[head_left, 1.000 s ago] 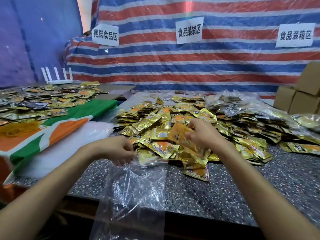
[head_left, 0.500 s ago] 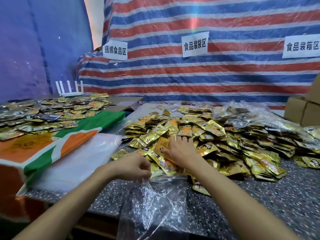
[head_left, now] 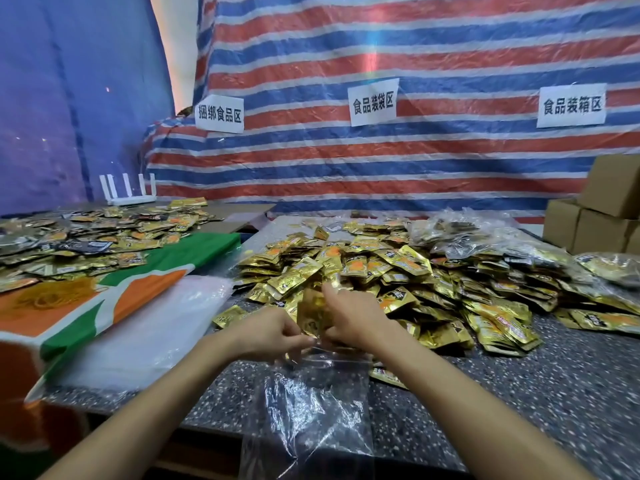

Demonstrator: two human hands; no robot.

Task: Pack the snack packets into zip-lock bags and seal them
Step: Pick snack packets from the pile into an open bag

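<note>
Pinching crinkly clear zip-lock bag, left hand | gripping glossy gold packet, right hand | packet heap crowding behind, speckled counter

Person, head view, two limbs listed.
Item 1: left hand with left forearm, bare along all its visible length.
Item 2: right hand with right forearm, bare likewise.

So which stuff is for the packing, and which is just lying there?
For the job: zip-lock bag, pinched by the left hand; snack packet in the right hand; packet pile.
Just lying about: white router; cardboard boxes; green-and-orange cloth.
</note>
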